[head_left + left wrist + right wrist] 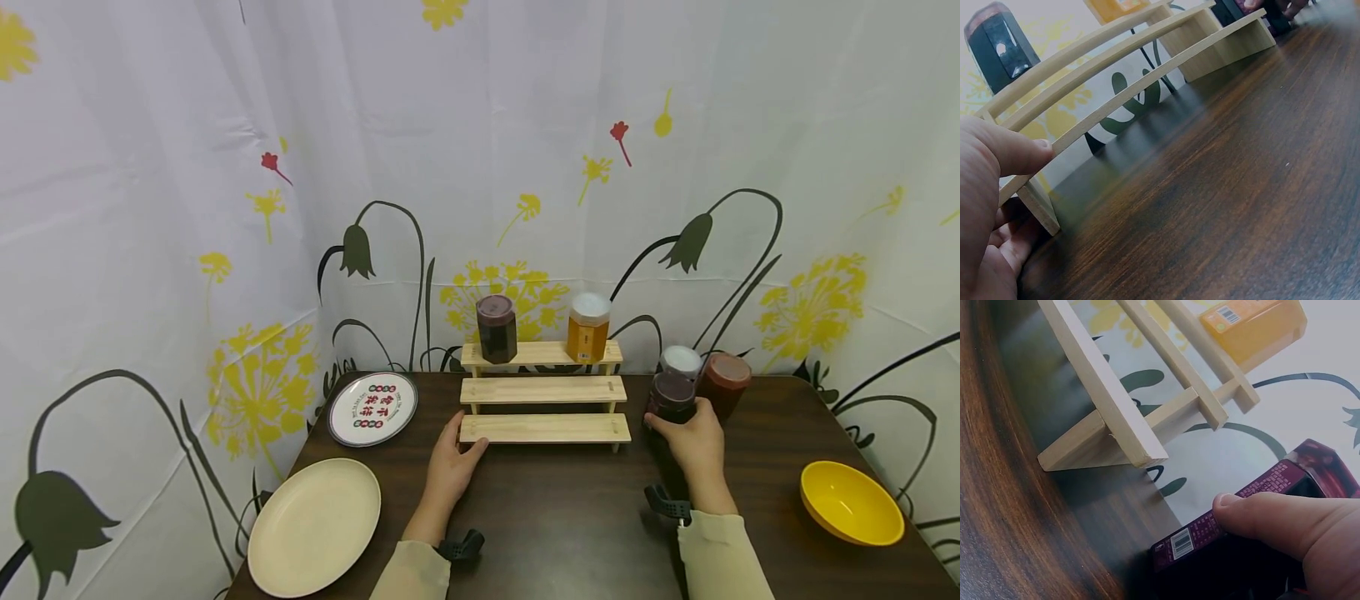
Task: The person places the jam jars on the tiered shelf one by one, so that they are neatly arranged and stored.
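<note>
A three-tier wooden display rack (546,428) stands at the back of the dark table. My left hand (447,469) grips the left end of its lowest step, the thumb on the board and the other fingers down by the leg (1040,206). To the right of the rack, my right hand (696,446) holds a dark purple jar (671,397), thumb across its label (1194,540); its far side is hidden. Behind that jar stand a white-lidded jar (682,360) and a reddish-brown jar (725,383). On the top step sit a dark jar (497,331) and an amber honey-coloured jar (588,332).
At left on the table (558,517) lie a white plate with red and green print (373,408) and a cream oval plate (315,527). A yellow bowl (852,502) stands near the right edge. A flower-patterned curtain (480,150) hangs close behind the rack.
</note>
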### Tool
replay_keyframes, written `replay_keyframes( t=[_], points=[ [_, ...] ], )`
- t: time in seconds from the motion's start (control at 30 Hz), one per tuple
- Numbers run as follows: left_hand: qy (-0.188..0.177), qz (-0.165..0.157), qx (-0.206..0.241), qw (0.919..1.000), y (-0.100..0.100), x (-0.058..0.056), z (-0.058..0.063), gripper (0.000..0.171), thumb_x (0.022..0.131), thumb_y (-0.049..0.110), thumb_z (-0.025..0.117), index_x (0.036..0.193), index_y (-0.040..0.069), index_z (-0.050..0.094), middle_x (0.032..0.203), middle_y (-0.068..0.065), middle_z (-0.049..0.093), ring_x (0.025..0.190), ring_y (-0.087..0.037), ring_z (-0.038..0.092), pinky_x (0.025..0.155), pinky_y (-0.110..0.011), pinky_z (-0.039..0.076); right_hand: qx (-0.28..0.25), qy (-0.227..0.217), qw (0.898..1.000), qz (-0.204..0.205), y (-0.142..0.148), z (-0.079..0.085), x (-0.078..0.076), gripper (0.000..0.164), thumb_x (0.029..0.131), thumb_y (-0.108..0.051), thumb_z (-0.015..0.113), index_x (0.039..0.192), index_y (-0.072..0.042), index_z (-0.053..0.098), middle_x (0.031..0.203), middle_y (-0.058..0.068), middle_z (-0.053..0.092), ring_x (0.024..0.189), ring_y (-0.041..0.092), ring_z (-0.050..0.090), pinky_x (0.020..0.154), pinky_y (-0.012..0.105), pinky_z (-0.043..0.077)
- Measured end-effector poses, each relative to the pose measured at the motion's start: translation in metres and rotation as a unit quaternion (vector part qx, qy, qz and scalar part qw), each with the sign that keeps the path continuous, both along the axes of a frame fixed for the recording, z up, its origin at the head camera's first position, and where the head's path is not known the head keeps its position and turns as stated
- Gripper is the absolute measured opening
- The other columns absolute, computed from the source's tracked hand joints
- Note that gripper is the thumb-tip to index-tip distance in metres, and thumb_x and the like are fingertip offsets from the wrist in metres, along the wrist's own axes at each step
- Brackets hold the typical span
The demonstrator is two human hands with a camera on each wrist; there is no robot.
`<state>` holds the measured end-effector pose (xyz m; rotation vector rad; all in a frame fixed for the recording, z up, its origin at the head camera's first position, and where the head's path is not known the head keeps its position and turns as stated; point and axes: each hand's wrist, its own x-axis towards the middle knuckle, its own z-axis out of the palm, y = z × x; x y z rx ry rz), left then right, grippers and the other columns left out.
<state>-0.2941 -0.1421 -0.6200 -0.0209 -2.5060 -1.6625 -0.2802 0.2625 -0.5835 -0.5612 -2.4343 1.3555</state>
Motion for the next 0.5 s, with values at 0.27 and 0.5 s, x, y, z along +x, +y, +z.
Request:
replay_keyframes(
  t=[0.27, 0.5],
  points=[
    [0.002, -0.006, 0.005, 1.0, -0.0002, -0.0005, -0.0006, 0.074, 0.1, 0.018, 0.079, 0.163, -0.002, 0.045, 0.162, -0.028, 0.052, 0.151, -0.045, 0.051, 0.122, -0.062, 0.045, 0.019, 0.0, 1.0, 0.007, -0.0001, 0.0024, 0.0003, 0.085, 0.085, -0.025, 0.095, 0.147, 0.01, 0.048, 0.143, 0.036, 0.059, 0.135, 0.054, 0.056, 0.112, 0.069, 0.044],
    [0.004, -0.003, 0.0, 1.0, -0.0006, -0.0006, 0.001, 0.074, 0.1, 0.018, 0.079, 0.162, -0.002, 0.045, 0.161, -0.029, 0.052, 0.151, -0.047, 0.05, 0.121, -0.063, 0.045, 0.02, 0.024, 0.999, 0.008, -0.0015, 0.007, 0.0021, 0.086, 0.083, -0.023, 0.097, 0.146, 0.008, 0.049, 0.143, 0.034, 0.059, 0.136, 0.052, 0.056, 0.111, 0.068, 0.044]
  ],
)
